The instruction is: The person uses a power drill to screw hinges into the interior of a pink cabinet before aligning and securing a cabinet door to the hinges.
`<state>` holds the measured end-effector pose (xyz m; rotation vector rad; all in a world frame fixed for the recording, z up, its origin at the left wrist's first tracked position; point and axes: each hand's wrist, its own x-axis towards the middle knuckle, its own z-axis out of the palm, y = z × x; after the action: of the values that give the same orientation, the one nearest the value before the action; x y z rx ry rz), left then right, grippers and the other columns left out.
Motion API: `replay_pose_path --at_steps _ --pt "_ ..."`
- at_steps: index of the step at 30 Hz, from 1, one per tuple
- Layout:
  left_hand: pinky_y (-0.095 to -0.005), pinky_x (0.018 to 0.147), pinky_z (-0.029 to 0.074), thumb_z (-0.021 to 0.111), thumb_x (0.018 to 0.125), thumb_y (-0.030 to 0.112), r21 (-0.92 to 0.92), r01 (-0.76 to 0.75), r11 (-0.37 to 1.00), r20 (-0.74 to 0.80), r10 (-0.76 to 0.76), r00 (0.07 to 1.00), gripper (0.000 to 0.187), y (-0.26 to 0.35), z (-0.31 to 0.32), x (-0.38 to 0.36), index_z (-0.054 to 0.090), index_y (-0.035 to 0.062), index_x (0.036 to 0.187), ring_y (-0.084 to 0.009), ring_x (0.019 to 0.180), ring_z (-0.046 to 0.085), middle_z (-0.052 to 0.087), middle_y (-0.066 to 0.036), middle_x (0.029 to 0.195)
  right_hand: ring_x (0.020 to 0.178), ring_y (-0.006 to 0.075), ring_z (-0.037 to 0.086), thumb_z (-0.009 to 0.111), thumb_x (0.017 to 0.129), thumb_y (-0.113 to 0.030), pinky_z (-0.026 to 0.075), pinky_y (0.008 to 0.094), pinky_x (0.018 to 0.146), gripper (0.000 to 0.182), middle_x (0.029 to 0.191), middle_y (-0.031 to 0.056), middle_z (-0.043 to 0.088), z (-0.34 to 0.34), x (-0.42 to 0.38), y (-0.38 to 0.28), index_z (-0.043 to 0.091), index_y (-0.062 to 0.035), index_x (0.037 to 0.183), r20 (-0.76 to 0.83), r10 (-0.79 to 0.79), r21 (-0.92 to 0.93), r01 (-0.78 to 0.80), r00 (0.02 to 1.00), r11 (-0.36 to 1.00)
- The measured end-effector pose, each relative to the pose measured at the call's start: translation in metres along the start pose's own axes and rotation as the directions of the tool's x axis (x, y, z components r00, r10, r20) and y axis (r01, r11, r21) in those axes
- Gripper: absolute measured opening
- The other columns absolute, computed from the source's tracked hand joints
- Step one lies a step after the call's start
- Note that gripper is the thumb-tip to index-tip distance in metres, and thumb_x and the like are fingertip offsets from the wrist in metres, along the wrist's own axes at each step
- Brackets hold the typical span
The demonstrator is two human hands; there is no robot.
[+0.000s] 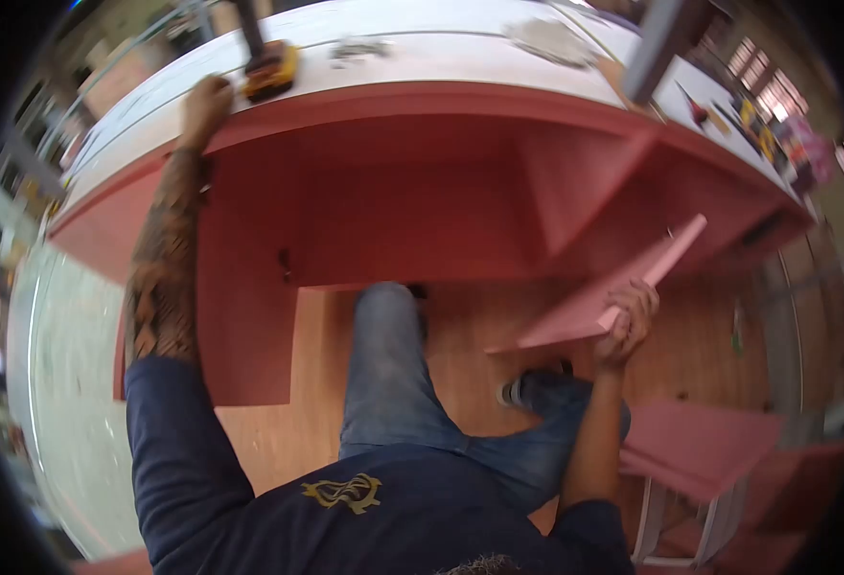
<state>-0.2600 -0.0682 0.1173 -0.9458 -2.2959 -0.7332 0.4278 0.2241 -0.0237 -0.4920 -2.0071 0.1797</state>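
Note:
My right hand (pixel 630 321) is wrapped round the edge of a pink board (pixel 623 287), which it holds tilted before the right part of the pink cabinet (pixel 412 216). A small metal fitting shows near the board's upper end. At the upper left, my left hand (pixel 208 110) is closed at the edge of the white top, beside a yellow and black cordless drill (pixel 271 72). What those fingers hold, if anything, is hidden. Below my left forearm hangs another pink panel (pixel 244 287), with a dark fitting on its edge.
Small metal pieces (pixel 359 48) lie on the white top (pixel 441 53), with a greyish flat pile (pixel 548 41) further right. A grey post (pixel 666 53) rises there. A red-handled screwdriver (pixel 695 107) lies at far right. A pink-topped stool (pixel 695 441) stands at lower right on the wood-look floor.

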Motion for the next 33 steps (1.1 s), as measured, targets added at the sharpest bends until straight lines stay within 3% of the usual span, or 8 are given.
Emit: replay_pose_path --at_steps 5,6,8,10,16,22,27,33 --pt "-0.0342 0.083 0.059 0.07 0.104 0.02 -0.294 -0.081 0.952 -0.553 -0.101 0.827 0.021 0.125 -0.061 -0.088 0.071 0.0032 0.116 -0.0171 0.098 0.071 0.075 -0.007 0.108 0.123 0.0319 0.058 0.048 0.106 -0.04 0.044 0.0473 0.111 0.051 0.134 0.0154 0.061 -0.02 0.0 0.046 0.059 -0.003 0.139 -0.377 0.275 0.108 -0.253 0.884 0.961" --pt "-0.032 0.081 0.06 0.07 0.103 0.014 -0.435 -0.129 0.891 -0.457 -0.095 0.884 0.018 0.15 -0.052 -0.118 0.07 0.0029 0.117 -0.0151 0.097 0.07 0.075 -0.006 0.108 0.123 0.0319 0.058 0.048 0.106 -0.04 0.044 0.0473 0.111 0.051 0.134 0.0154 0.061 -0.025 -0.003 0.069 0.059 -0.003 0.139 -0.382 0.285 0.095 -0.27 0.879 0.958" --pt "-0.0302 0.078 0.062 0.069 0.1 -0.002 -0.696 -0.204 0.688 -0.174 0.114 0.978 0.02 0.215 -0.034 -0.171 0.067 0.0029 0.119 -0.0138 0.094 0.071 0.074 -0.006 0.106 0.122 0.0262 0.06 0.053 0.108 -0.04 0.048 0.0421 0.108 0.064 0.139 0.013 0.058 -0.037 -0.013 0.128 0.039 -0.0034 0.158 -0.151 0.774 0.802 -0.381 0.615 0.46" --pt "-0.034 0.081 0.062 0.069 0.093 -0.007 -0.651 -0.32 0.688 0.127 0.514 0.848 0.026 0.272 -0.005 -0.203 0.067 0.0053 0.116 -0.019 0.095 0.073 0.073 -0.008 0.105 0.123 0.0253 0.058 0.057 0.106 -0.036 0.048 0.0409 0.107 0.063 0.139 0.0131 0.056 -0.053 -0.001 0.15 0.039 -0.003 0.157 -0.006 0.799 0.809 -0.466 0.602 0.358" --pt "-0.0453 0.091 0.057 0.064 0.092 0.0 -0.587 -0.105 0.803 0.745 0.586 0.32 0.026 0.306 0.22 -0.269 0.07 0.0008 0.117 -0.0391 0.113 0.069 0.071 -0.022 0.117 0.119 0.0259 0.059 0.065 0.097 -0.034 0.05 0.0408 0.101 0.064 0.131 0.0147 0.06 -0.05 -0.014 0.188 0.046 -0.0041 0.15 0.151 0.904 0.867 -0.494 0.399 0.073" --pt "-0.0464 0.093 0.057 0.06 0.098 0.003 -0.501 0.183 0.846 0.837 0.42 0.35 0.028 0.337 0.415 -0.346 0.066 0.0021 0.126 -0.0388 0.115 0.07 0.073 -0.02 0.118 0.113 0.0267 0.062 0.064 0.096 -0.037 0.051 0.0407 0.096 0.057 0.125 0.016 0.062 -0.053 0.003 0.147 0.054 -0.0013 0.139 0.16 0.944 0.883 -0.469 0.287 -0.007" --pt "-0.0476 0.082 0.057 0.064 0.096 0.009 -0.47 0.316 0.824 0.787 0.229 0.574 0.021 0.375 0.525 -0.411 0.065 -0.003 0.113 -0.0391 0.097 0.072 0.072 -0.022 0.113 0.106 0.025 0.064 0.064 0.097 -0.037 0.053 0.0397 0.09 0.053 0.119 0.0157 0.065 -0.071 -0.013 0.166 0.056 0.0014 0.133 0.157 0.962 0.816 -0.578 0.225 0.002" --pt "-0.0501 0.091 0.056 0.07 0.09 0.011 -0.485 0.227 0.845 0.713 0.232 0.662 0.021 0.405 0.586 -0.437 0.071 0.0036 0.11 -0.0416 0.102 0.066 0.071 -0.019 0.106 0.087 0.022 0.067 0.069 0.097 -0.037 0.056 0.0356 0.077 0.05 0.099 0.0132 0.069 -0.084 -0.015 0.157 0.063 0.0084 0.118 -0.048 0.977 0.63 -0.753 0.208 0.191"
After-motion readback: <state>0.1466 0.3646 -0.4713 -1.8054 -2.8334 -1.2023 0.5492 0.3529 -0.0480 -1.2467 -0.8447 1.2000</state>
